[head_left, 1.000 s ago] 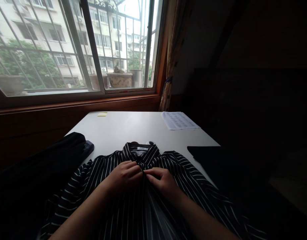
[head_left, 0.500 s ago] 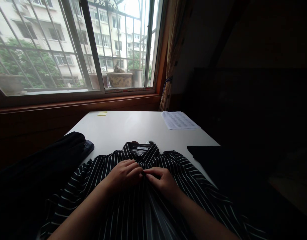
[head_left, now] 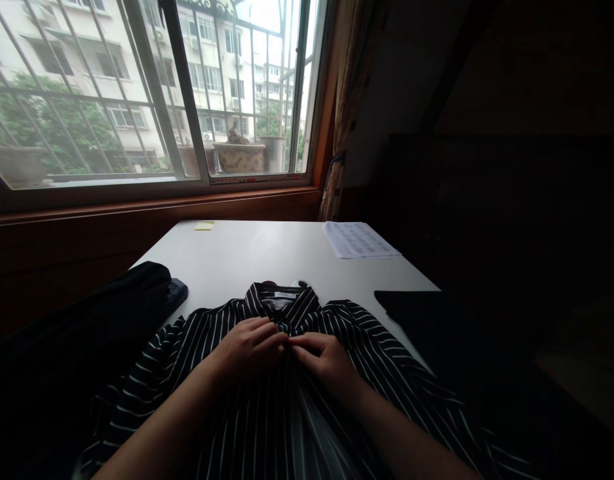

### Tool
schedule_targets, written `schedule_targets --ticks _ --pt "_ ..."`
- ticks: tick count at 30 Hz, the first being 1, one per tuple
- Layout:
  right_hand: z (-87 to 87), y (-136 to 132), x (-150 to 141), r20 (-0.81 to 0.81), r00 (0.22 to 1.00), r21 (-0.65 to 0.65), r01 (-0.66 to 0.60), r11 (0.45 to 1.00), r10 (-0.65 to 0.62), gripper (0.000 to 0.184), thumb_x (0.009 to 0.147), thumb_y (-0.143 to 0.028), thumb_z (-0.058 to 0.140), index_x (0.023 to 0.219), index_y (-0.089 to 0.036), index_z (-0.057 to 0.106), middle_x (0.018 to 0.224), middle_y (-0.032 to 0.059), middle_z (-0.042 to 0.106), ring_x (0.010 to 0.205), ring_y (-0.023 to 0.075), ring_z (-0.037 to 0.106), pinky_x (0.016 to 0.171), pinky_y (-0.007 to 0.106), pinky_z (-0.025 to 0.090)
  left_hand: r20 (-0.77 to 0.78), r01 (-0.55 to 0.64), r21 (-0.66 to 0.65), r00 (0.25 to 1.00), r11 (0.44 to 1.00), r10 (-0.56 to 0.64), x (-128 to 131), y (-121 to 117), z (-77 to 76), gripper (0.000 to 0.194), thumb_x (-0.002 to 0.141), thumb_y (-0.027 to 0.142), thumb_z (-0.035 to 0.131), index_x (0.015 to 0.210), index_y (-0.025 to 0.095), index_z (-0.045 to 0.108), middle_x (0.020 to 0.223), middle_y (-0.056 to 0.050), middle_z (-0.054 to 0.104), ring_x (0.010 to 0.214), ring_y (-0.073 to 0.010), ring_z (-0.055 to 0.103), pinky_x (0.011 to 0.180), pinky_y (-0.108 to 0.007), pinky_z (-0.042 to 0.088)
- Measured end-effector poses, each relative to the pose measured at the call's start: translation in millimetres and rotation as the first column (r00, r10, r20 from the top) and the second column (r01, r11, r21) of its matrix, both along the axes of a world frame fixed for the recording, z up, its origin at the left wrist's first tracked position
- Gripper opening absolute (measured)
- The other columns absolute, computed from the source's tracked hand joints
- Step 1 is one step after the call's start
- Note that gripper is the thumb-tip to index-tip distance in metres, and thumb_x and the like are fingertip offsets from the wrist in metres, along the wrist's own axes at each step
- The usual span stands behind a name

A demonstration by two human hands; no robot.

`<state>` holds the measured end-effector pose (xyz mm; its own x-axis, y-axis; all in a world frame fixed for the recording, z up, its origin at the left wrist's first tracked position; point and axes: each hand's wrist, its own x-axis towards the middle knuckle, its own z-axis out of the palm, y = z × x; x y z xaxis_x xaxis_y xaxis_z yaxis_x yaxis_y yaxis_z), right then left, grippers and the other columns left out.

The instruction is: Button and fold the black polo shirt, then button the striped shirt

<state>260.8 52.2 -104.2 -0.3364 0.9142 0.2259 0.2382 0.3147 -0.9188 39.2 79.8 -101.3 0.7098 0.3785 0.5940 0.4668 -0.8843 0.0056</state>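
Observation:
A black shirt with white stripes (head_left: pixel 237 407) lies front side up, its collar (head_left: pixel 281 303) pointing away from me. Below the collar, my left hand (head_left: pixel 257 343) pinches the shirt's front edge with curled fingers. My right hand (head_left: pixel 327 360) meets it there, thumb and forefinger closed on the same front edge. The fingertips of both hands nearly touch, and whatever small part lies between them is hidden. Lower down, the front of the shirt parts and shows a greyish inner side (head_left: pixel 311 433).
The shirt rests on a white table (head_left: pixel 247 253). Dark clothing (head_left: pixel 131 293) lies at the left edge, and another dark cloth (head_left: pixel 407 303) at the right. Printed papers (head_left: pixel 359 240) and a yellow sticky note (head_left: pixel 205 226) are at the far end, below a barred window (head_left: pixel 201 100).
Both hands stay at the same spot on the shirt front, with only a very slight shift of the fingers. The shirt has not moved.

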Motion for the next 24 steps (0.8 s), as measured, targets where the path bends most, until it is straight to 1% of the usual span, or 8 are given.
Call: schedule_targets --ticks 5,14,24 --pt "1.1 0.0 -0.5 0.007 1.0 -0.005 -0.004 1.0 0.004 0.02 0.088 -0.033 0.067 0.103 -0.025 0.078 0.098 0.0036 0.077 0.093 0.0236 0.071 0.086 0.036 0.054 -0.018 0.004 0.004 1.0 1.0 -0.004 -0.4 0.9 -0.7 0.008 0.095 0.02 0.054 0.098 0.018 0.061 0.084 -0.003 0.063 0.074 -0.0162 0.056 0.067 -0.031 0.05" --pt "3.6 -0.3 0.1 0.005 1.0 -0.018 -0.008 1.0 0.008 0.02 0.088 -0.034 0.068 0.104 -0.027 0.078 0.1 0.003 0.077 0.095 0.0241 0.071 0.089 0.037 0.054 -0.029 0.014 0.057 1.0 0.998 -0.012 0.1 0.8 2.4 0.009 0.097 0.021 0.051 0.096 0.018 0.06 0.08 -0.002 0.061 0.07 -0.0153 0.055 0.065 -0.03 0.049" --pt "2.4 0.2 -0.4 -0.014 1.0 -0.032 -0.007 0.999 0.006 0.023 0.087 -0.037 0.069 0.104 -0.026 0.078 0.102 0.0038 0.077 0.098 0.0248 0.071 0.091 0.039 0.054 -0.039 0.03 0.039 0.999 0.999 -0.028 -0.3 -0.8 6.4 0.011 0.098 0.02 0.05 0.094 0.018 0.06 0.079 -0.001 0.061 0.067 -0.0144 0.051 0.063 -0.029 0.046"
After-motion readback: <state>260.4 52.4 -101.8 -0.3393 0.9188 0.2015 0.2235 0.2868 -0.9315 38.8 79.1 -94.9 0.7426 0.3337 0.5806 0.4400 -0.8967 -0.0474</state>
